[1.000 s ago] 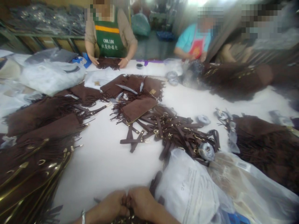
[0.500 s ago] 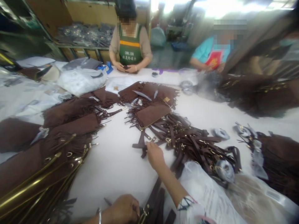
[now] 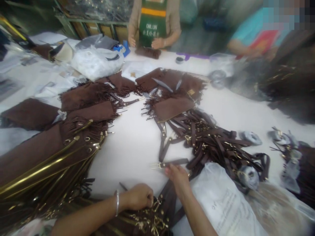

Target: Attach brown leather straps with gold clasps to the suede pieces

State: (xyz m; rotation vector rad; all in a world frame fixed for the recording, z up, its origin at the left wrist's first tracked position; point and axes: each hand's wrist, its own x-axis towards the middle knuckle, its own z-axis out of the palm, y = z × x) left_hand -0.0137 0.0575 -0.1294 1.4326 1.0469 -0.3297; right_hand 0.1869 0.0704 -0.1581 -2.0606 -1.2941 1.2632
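My right hand (image 3: 179,178) pinches a short dark brown strap (image 3: 176,161) with a gold clasp pointing left. Closer to me my left hand (image 3: 140,197), with a bangle at the wrist, is closed; what its fingers hold is hidden. A thin dark piece (image 3: 123,186) sticks out behind it. Below that hand lie brown straps with a cluster of gold clasps (image 3: 147,218). A tangled heap of brown straps (image 3: 209,141) spreads to the right, beside a brown fringed bag (image 3: 172,109).
Brown bags with gold zippers (image 3: 49,160) are stacked on the left. A white plastic bag (image 3: 221,200) lies by my right forearm. Rolled grey bundles (image 3: 251,138) are on the right. Across the white table (image 3: 123,150) stands a co-worker in a green apron (image 3: 151,28); another person is blurred.
My view has tipped downward. My right hand has come nearer to me with a strap and clasp. The co-worker's hands have parted, with a dark brown item on the table between them.
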